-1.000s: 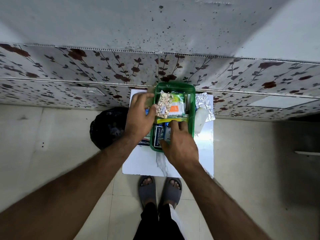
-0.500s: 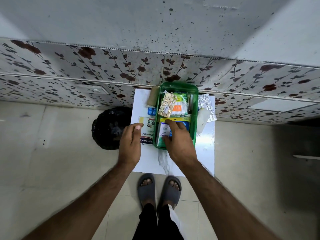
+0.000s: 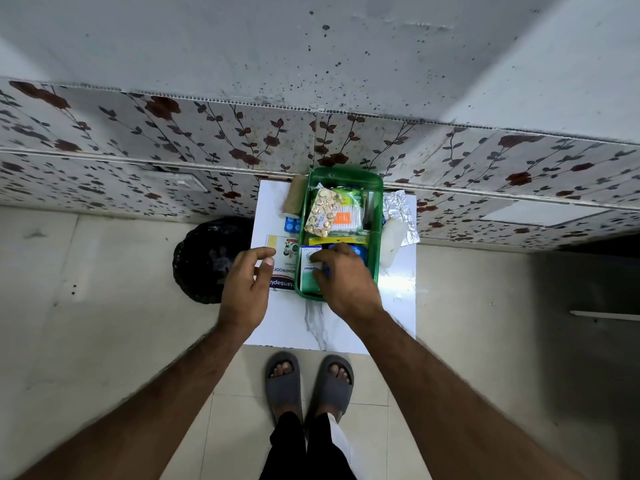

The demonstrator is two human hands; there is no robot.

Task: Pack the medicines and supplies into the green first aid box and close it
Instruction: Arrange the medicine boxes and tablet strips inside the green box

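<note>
The green first aid box (image 3: 377,202) stands open on a small white table (image 3: 398,306). Inside lie a pack of gold pills (image 3: 322,212), cotton buds (image 3: 346,220) and a white-green carton (image 3: 306,271). My right hand (image 3: 341,278) presses down on the packets at the box's near end, fingers curled over them. My left hand (image 3: 247,289) hovers open over a Hansaplast plaster box (image 3: 284,268) lying left of the green box. A tan bandage roll (image 3: 294,200) and a blue pill strip (image 3: 290,224) lie left of the box; foil strips (image 3: 398,206) and a white bottle (image 3: 393,237) lie on its right.
The table stands against a floral-tiled wall (image 3: 173,150). A black bin (image 3: 204,258) sits on the floor to its left. My feet in grey slippers (image 3: 308,379) stand at the table's near edge. Pale floor tiles (image 3: 104,323) surround it.
My left hand left the box's left rim and came back and down over the plaster box. My right hand stayed pressing packets in the box's near end.
</note>
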